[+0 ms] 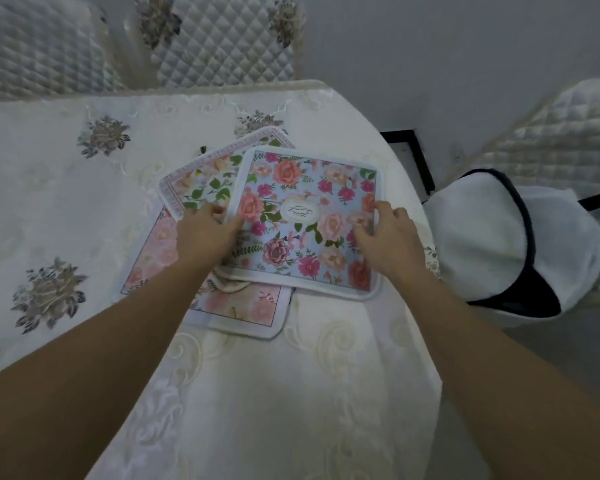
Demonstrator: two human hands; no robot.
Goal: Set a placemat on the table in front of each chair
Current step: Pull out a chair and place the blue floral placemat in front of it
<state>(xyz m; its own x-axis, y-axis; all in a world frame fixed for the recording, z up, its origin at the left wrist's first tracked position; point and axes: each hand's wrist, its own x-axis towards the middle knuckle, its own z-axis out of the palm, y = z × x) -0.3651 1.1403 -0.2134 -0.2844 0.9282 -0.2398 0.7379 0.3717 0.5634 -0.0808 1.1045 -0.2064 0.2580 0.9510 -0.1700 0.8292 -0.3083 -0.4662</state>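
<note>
Both forearms over tablecloth (291,393), each hand (left hand (207,233), right hand (388,233)) loosely gripping top placemat (309,202).

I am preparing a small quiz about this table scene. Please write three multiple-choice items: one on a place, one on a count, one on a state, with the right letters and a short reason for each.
1. Where does the blue floral placemat lie?
A. on top of the pile
B. under the pile
C. on a chair

2. How many placemats show in the pile?
A. one
B. three
C. six

3. What are the hands doing?
A. both hanging off the table
B. both touching the top mat
C. one holding a cup

Answers:
1 A: it overlaps the pink placemat and the bordered placemat.
2 B: three separate patterns show.
3 B: the left hand and the right hand rest fingers on its side edges.
</note>
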